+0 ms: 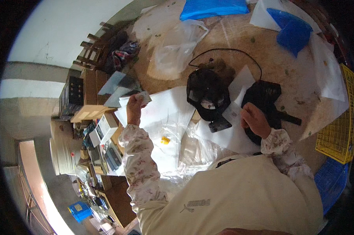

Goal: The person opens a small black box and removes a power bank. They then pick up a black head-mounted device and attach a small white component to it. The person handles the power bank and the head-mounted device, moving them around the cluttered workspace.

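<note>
My left hand is closed on a small pale, flat-looking piece, held up over the white sheets at left; its exact kind is unclear. My right hand has its fingers curled together, and I cannot make out what they hold, if anything. Just left of that hand stands a black, angular device with a round, shiny opening and a black cable curving behind it. A second black device lies beside and partly behind my right hand. White sheeting spreads between and under both devices.
Clear plastic film and a small yellow piece lie close to my body. Cardboard boxes and a cluttered table stand left. Blue plastic lies far right, above a yellow crate and a blue crate.
</note>
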{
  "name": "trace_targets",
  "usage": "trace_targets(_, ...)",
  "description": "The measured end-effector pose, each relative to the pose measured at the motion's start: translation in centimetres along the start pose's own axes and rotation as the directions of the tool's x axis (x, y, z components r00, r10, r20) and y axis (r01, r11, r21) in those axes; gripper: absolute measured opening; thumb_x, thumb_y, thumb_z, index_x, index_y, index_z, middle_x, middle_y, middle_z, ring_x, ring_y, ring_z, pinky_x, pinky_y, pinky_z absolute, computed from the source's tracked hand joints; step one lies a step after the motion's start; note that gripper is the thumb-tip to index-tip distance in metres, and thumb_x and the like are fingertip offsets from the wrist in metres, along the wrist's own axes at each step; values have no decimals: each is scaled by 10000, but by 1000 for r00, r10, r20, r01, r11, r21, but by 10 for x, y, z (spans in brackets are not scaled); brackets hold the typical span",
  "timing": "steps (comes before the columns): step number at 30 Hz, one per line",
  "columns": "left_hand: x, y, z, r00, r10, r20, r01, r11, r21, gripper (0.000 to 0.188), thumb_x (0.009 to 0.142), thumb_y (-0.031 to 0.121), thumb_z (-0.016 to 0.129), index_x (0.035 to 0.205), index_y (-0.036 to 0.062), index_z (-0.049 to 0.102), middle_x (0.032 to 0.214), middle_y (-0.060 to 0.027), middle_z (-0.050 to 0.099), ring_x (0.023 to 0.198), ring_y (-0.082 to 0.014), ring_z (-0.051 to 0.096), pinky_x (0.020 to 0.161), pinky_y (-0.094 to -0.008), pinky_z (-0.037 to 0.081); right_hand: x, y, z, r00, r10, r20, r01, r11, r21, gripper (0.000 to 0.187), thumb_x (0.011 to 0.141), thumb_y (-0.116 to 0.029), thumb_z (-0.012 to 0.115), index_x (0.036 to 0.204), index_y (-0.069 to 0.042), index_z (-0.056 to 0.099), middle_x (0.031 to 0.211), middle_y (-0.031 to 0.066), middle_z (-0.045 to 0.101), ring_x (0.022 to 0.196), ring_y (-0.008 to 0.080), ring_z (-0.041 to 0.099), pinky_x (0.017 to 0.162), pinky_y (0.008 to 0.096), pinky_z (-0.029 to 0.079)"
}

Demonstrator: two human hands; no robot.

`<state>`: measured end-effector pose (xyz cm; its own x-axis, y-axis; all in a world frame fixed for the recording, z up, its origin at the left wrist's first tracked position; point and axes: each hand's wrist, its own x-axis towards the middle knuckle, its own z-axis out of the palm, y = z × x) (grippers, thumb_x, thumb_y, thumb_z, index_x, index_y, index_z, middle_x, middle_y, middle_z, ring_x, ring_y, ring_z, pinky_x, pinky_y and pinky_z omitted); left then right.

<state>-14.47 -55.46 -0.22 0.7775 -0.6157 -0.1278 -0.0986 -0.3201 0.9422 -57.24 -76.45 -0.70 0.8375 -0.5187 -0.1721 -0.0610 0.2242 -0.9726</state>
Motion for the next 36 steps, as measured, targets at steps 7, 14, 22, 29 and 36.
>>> trace_targets(7,-36,-73,80,880,-251,404,241,968,75,252,881,211,602,856,-23,514,777,-120,616,553,-190,612,454,-306,489,-42,-3,4,999,-40,13,41,993,-108,249,969,-281,500,829,-79,465,638,25,529,553,89,509,522,243,450)
trace_targets(14,-104,-43,113,914,-224,339,285,948,-141,340,863,101,613,1170,30,485,923,-99,639,739,-174,642,623,-260,516,-84,9,-17,990,48,-135,-60,995,-85,244,966,-283,509,825,-91,459,631,23,524,547,84,498,509,257,441)
trace_targets(22,-191,-22,50,999,-28,45,44,912,-408,494,825,-26,629,1273,70,444,849,-72,620,727,-164,626,632,-273,533,-70,8,8,999,36,-4,-36,992,-121,256,971,-270,495,809,-78,444,609,30,514,524,87,469,508,250,405)
trace_targets(29,-225,-71,-66,969,-88,-230,3,938,-346,306,898,166,577,1171,75,474,943,-102,645,744,-183,655,614,-271,521,-64,-6,49,986,-145,78,159,965,-210,232,978,-227,472,807,-73,442,588,24,503,506,88,442,496,256,374)
trace_targets(36,-193,-95,-197,949,-88,-304,18,974,-225,339,880,174,619,1187,79,514,876,-52,654,649,-134,644,524,-225,458,-61,33,102,985,-117,-128,89,974,-208,260,969,-287,491,806,-89,444,567,32,464,490,104,429,489,287,383)
